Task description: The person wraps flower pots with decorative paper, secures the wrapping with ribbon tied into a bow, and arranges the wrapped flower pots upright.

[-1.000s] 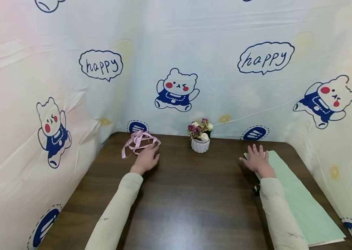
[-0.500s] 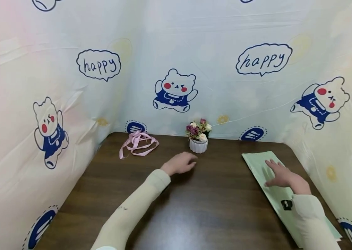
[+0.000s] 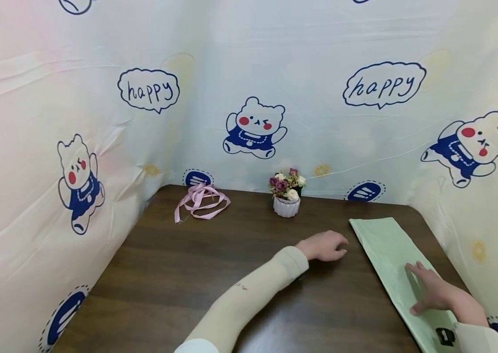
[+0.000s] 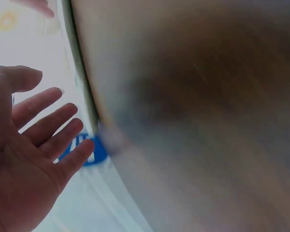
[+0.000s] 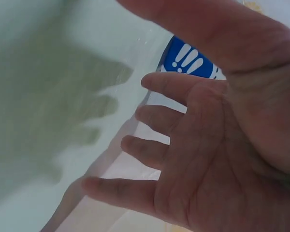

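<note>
A flat, folded pale green sheet (image 3: 385, 250) lies along the table's right side; whether it is paper or cloth I cannot tell. My right hand (image 3: 438, 291) is over its nearer part, fingers spread. In the right wrist view the right hand (image 5: 193, 145) casts a shadow on the green surface (image 5: 29, 72) and grips nothing. My left hand (image 3: 325, 246) hovers over the table, left of the sheet and apart from it. The left wrist view shows the left hand (image 4: 34, 145) with loosely extended fingers and nothing in them.
A small white pot of artificial flowers (image 3: 286, 196) stands at the back middle of the brown table (image 3: 213, 245). A loose pink ribbon (image 3: 200, 200) lies at the back left. A printed curtain (image 3: 319, 59) surrounds the table's back and sides.
My left hand has moved rightward from beside the pink ribbon, past the flower pot, toward the green sheet. My right hand has slid back from the sheet's far end to its nearer right part.
</note>
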A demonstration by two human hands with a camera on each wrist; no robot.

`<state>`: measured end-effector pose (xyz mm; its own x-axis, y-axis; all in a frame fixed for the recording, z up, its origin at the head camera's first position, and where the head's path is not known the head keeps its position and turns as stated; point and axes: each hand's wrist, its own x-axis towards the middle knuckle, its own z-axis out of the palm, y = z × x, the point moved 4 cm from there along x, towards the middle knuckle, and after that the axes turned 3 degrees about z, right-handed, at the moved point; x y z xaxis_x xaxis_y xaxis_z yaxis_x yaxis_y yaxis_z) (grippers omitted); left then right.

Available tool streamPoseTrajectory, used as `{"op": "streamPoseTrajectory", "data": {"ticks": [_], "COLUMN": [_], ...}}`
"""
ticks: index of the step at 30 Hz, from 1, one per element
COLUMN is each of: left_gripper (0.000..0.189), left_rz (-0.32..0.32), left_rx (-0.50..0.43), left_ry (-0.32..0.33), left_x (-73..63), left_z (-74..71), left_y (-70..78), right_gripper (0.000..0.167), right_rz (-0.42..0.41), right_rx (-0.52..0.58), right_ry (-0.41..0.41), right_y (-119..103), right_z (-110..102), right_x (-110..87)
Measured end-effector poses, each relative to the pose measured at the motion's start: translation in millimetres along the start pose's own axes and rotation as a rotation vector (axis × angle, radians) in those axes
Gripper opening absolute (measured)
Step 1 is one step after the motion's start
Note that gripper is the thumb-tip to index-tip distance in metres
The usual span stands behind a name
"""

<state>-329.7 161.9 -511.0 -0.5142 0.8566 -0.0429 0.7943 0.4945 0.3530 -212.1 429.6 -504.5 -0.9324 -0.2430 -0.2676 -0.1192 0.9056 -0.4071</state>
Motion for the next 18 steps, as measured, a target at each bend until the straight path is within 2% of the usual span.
{"op": "streamPoseTrajectory", "data": {"ticks": [3, 7, 10, 13, 18], "left_gripper": [0.041, 0.046, 0.05, 0.053, 0.057], "left_rz": [0.025, 0.038, 0.024, 0.014, -0.02], "left_rx": [0.031, 0.114, 0.168, 0.213, 0.223], "left_ry": [-0.031, -0.058, -0.08, -0.106, -0.142], "left_x": [17.5, 35.6, 43.9, 51.3, 60.5], "left_z": [9.6, 14.9, 16.7, 19.0, 24.9], "left_y": [20.4, 41.6, 53.0, 62.4, 75.2], "right_gripper": [0.112, 0.115, 0.115, 0.113, 0.109], "right_rz": [0.019, 0.044, 0.039, 0.042, 0.02], "right_rx": [-0.015, 0.025, 0.04, 0.006, -0.053], "right_ry": [0.009, -0.016, -0.022, -0.001, 0.03], "right_y": [7, 12, 11, 9, 1], "right_z": [7, 11, 15, 18, 22], "right_x": [-6.0, -9.1, -10.4, -12.3, -12.7]}}
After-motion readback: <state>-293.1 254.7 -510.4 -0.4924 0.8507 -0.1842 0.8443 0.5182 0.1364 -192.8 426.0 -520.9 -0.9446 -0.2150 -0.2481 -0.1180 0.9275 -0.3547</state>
